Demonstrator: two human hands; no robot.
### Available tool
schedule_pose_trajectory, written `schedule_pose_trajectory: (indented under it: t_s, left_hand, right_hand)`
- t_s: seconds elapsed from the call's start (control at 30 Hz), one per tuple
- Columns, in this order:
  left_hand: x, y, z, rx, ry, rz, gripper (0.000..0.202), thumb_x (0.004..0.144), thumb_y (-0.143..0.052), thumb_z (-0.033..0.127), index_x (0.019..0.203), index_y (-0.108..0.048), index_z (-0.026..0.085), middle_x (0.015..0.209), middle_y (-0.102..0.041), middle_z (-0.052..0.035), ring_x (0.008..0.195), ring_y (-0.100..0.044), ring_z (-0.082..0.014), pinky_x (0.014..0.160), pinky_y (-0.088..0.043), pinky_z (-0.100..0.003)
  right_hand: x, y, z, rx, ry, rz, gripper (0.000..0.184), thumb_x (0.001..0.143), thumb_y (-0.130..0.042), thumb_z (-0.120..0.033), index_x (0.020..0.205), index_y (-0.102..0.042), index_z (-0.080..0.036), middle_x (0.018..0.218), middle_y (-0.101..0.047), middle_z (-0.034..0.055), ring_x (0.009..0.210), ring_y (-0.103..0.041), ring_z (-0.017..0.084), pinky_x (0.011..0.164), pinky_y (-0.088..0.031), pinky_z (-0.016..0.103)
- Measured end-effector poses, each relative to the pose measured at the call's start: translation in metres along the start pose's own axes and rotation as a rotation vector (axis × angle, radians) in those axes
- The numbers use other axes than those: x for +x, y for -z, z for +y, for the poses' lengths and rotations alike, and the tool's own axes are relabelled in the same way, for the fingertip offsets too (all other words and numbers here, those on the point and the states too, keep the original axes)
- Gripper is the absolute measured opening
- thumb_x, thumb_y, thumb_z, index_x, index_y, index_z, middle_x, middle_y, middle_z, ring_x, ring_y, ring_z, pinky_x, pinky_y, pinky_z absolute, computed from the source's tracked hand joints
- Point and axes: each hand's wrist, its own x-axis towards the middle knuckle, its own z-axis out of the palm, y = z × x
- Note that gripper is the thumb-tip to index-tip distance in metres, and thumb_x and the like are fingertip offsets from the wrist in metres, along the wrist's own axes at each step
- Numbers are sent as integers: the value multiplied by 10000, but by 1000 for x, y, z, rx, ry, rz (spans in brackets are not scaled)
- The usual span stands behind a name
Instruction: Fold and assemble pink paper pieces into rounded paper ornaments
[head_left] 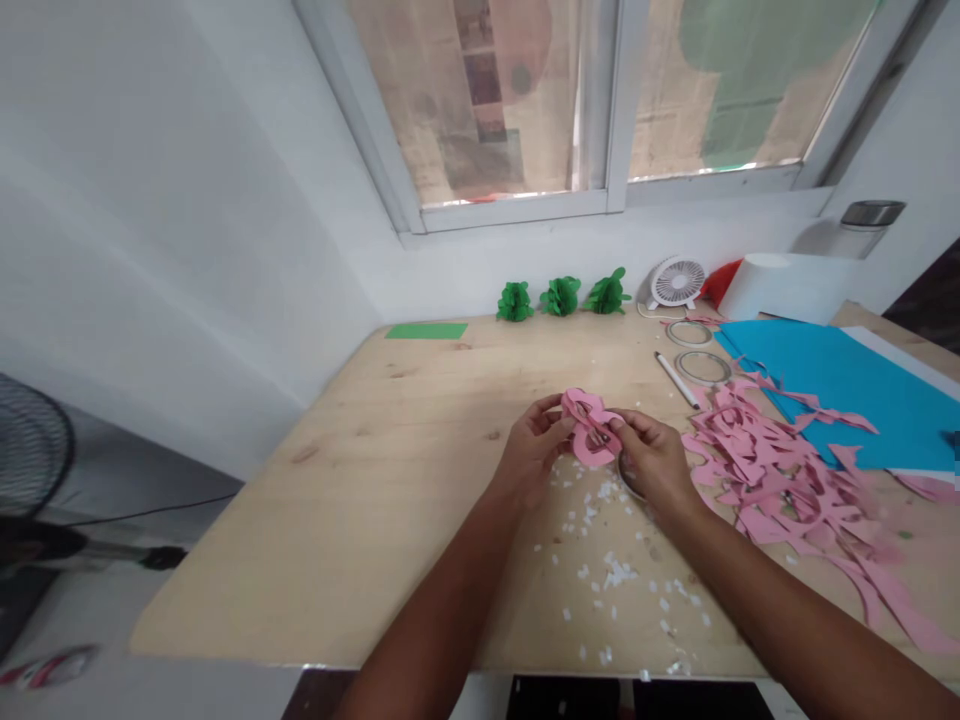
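Both hands meet over the middle of the wooden table (375, 480). Between them is a pink paper flower piece (586, 428), made of curled cut-out shapes. My left hand (534, 450) pinches its left side with fingers closed. My right hand (651, 458) pinches its right side, fingers closed too. A tape ring lies partly hidden under my right hand. Small white paper bits (611, 570) are scattered on the table just below the hands.
A heap of pink paper scraps (780, 480) lies to the right, over blue paper sheets (840, 385). Two tape rings (701, 365), a white pen (675, 378), three green paper flowers (561, 297), a green sheet (426, 331) and a small white fan (675, 283) sit further back.
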Motion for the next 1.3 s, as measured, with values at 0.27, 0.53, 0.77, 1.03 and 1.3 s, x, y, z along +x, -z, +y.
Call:
schedule_pose_trajectory:
  t_s: [0.27, 0.53, 0.77, 1.03, 1.3]
  left_hand:
    - [2, 3, -2, 23, -8, 76, 571, 545, -816, 299, 1046, -579, 161, 857, -664, -47, 660, -613, -126, 653, -469, -263]
    - [1, 2, -1, 32, -15, 88, 536, 555, -804, 277, 1026, -580, 153, 865, -661, -59, 701, -618, -141, 657, -472, -261]
    - [0, 1, -1, 24, 0, 105, 517, 555, -803, 280, 1008, -587, 153, 861, -660, -58, 696, -618, -142, 656, -475, -270]
    - [-2, 1, 2, -41, 64, 114, 392, 635, -747, 297, 970, -590, 169, 853, -644, -40, 678, -599, -114, 615, -481, -232]
    - [-2, 0, -1, 31, 38, 116, 445, 588, -773, 279, 977, -585, 173, 863, -644, -48, 705, -603, -136, 628, -494, -254]
  right_hand:
    - [-8, -1, -11, -332, 161, -60, 332, 836, -517, -406, 1008, -693, -183, 1012, -712, 78, 944, -644, 237, 802, -496, 335]
    - [-15, -2, -22, -652, 331, -54, 355, 832, -512, -444, 1045, -660, -201, 1011, -698, 83, 897, -637, 234, 765, -479, 324]
    - [-14, -2, -13, -833, 419, -26, 329, 825, -510, -353, 1089, -630, -197, 995, -694, 86, 896, -618, 247, 771, -465, 348]
    - [-11, -1, -7, -911, 501, 18, 268, 838, -483, -277, 1012, -666, -187, 937, -706, 91, 854, -622, 238, 781, -457, 345]
    - [-12, -2, -6, -947, 486, 0, 276, 835, -478, -265, 1007, -681, -192, 946, -710, 97, 870, -631, 246, 787, -468, 361]
